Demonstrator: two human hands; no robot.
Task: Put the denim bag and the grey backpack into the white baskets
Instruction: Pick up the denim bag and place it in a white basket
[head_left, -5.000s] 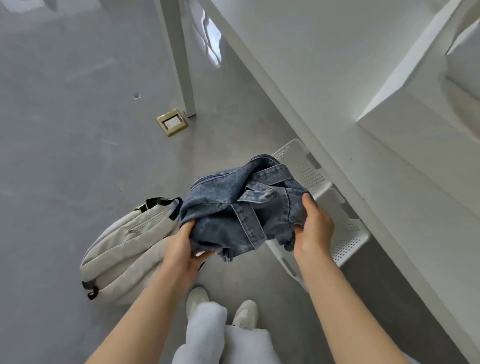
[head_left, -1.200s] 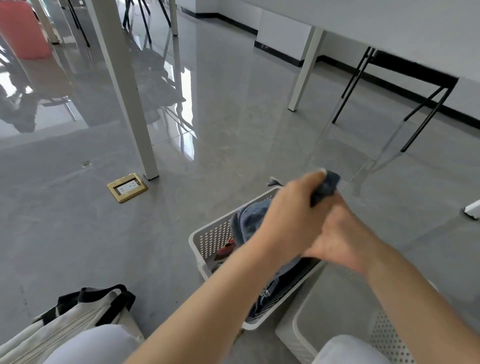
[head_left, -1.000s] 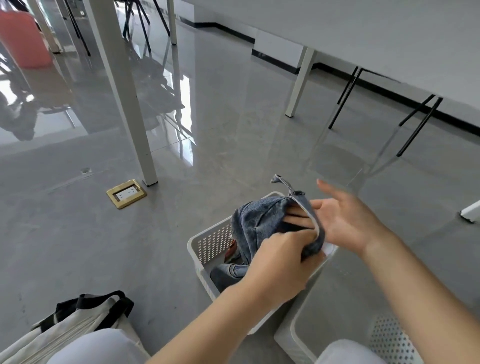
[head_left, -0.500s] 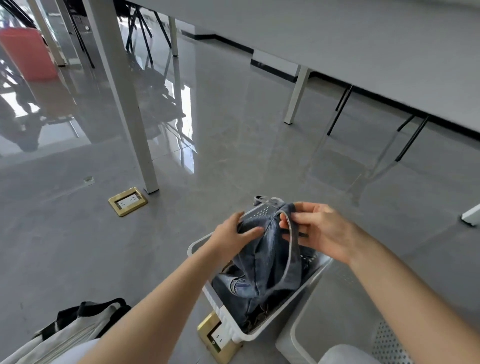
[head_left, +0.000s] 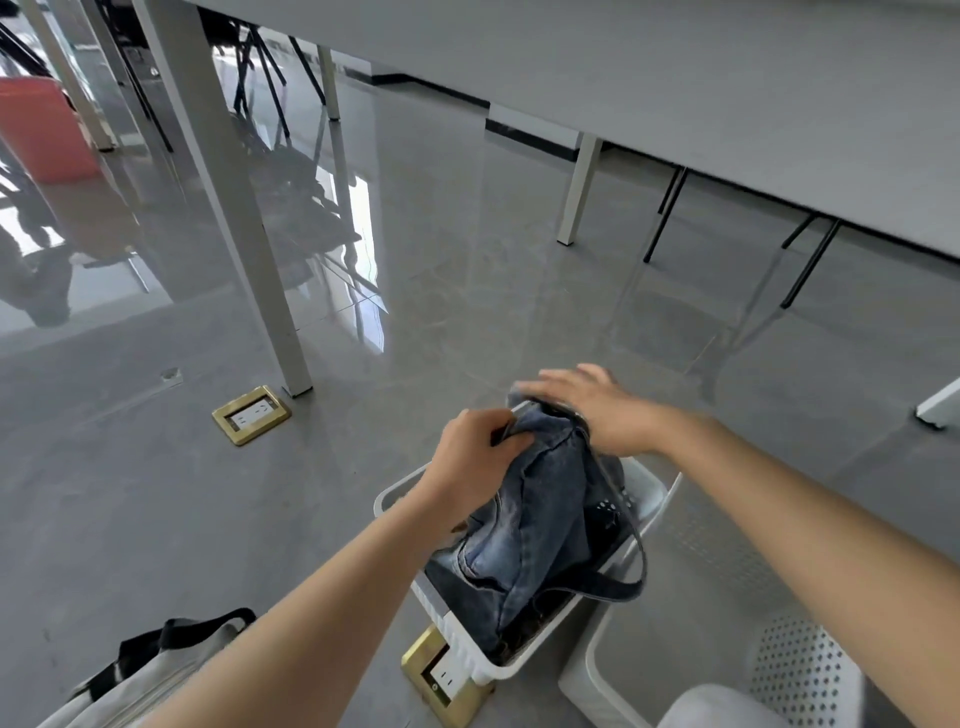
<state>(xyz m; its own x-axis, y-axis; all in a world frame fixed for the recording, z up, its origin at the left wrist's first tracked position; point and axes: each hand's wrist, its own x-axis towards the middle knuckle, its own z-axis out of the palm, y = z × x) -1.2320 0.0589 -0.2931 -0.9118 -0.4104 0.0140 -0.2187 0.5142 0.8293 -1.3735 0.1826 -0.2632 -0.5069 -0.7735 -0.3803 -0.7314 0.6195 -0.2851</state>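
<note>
The denim bag (head_left: 535, 525) stands on end inside a white perforated basket (head_left: 649, 493) on the floor, with one strap looping over the basket's near rim. My left hand (head_left: 472, 457) grips the bag's top edge. My right hand (head_left: 592, 405) lies flat on the top of the bag with fingers spread and blurred. A second white basket (head_left: 623, 675) stands at the lower right, beside the first. The grey backpack (head_left: 135, 675) with black straps lies on the floor at the lower left, partly behind my left forearm.
A brass floor socket (head_left: 252, 414) sits by a white table leg (head_left: 234, 208), and another brass floor socket (head_left: 441, 678) lies under the basket's near corner. A long white table (head_left: 675, 78) spans overhead. A red bin (head_left: 41, 130) and chair legs stand far left.
The denim bag has gone deeper into the basket. My right hand let go of the strap and now lies flat on the bag's top. My left hand stays on the top edge.
</note>
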